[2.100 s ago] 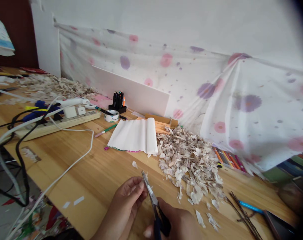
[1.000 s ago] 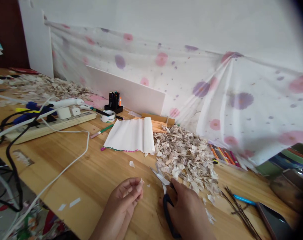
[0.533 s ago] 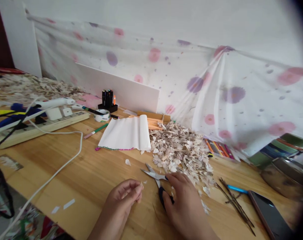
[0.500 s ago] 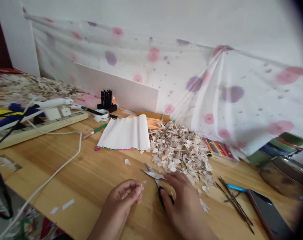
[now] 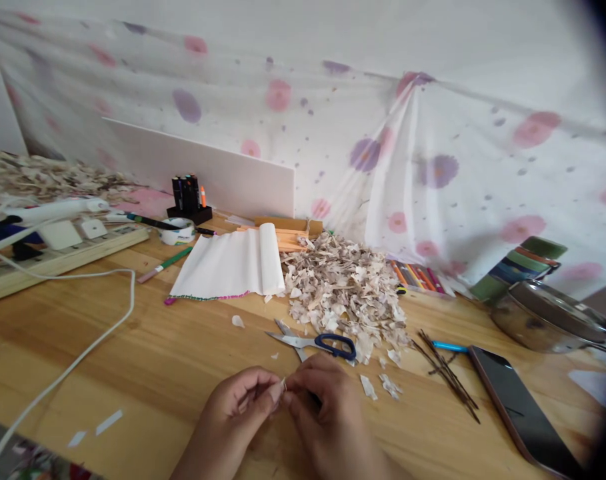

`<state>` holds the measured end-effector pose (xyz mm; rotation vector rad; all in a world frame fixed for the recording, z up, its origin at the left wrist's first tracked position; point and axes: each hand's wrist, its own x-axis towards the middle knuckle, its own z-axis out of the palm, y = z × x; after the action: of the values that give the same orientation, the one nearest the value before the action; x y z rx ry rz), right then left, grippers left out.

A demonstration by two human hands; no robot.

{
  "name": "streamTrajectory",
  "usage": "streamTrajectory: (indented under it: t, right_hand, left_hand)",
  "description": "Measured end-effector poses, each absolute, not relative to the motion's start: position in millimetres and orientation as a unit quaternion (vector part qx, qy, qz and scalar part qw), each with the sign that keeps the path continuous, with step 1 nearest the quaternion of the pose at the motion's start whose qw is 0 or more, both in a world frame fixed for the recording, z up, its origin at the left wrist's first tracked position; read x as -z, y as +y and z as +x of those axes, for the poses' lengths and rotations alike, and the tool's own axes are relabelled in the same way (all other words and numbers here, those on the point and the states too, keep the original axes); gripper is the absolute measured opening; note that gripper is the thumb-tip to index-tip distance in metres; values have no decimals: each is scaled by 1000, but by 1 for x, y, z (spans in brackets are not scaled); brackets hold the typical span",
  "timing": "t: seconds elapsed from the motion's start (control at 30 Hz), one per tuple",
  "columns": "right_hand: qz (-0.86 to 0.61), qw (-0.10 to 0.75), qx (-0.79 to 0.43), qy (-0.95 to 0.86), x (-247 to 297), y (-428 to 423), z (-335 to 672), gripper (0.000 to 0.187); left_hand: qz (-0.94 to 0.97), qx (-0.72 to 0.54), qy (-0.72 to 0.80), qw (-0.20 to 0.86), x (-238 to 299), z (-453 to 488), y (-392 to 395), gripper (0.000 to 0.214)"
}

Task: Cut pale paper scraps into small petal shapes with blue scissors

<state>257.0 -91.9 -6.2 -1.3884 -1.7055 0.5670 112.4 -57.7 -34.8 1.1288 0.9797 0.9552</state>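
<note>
My left hand (image 5: 245, 410) is closed in a pinch on a small pale petal-like piece (image 5: 283, 385), whose tip pokes out between thumb and forefinger. Right beside it, the fingertips of my right hand (image 5: 327, 407) are pinched on the same piece; the fingers hide most of it. Dark-handled scissors (image 5: 335, 345) lie on the table just beyond my hands, their blades apart and pointing left. Behind them spreads a heap of dry, pale petal-like flakes (image 5: 345, 287), with a few loose flakes (image 5: 367, 387) in front of it.
A partly unrolled white paper roll (image 5: 223, 263) lies left of the heap. Farther left are a tape roll (image 5: 177, 231), a marker stand (image 5: 193, 212) and a power strip (image 5: 57, 257) with a white cable (image 5: 90, 343). Rightward lie thin twigs (image 5: 447, 377), a phone (image 5: 523, 407) and a metal pot (image 5: 543, 320).
My right hand has let go of the scissors, leaving them on the table, and has moved left to meet my left hand at the small piece. The view has shifted rightward.
</note>
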Motion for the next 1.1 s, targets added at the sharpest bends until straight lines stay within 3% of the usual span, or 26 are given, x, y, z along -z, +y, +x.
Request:
streamTrajectory:
  t: [1.1]
  right_hand:
    - [-569,400,-158,-701,-1,-90,270,22]
  left_hand:
    - [521,-413,431,610,34,113,-61,22]
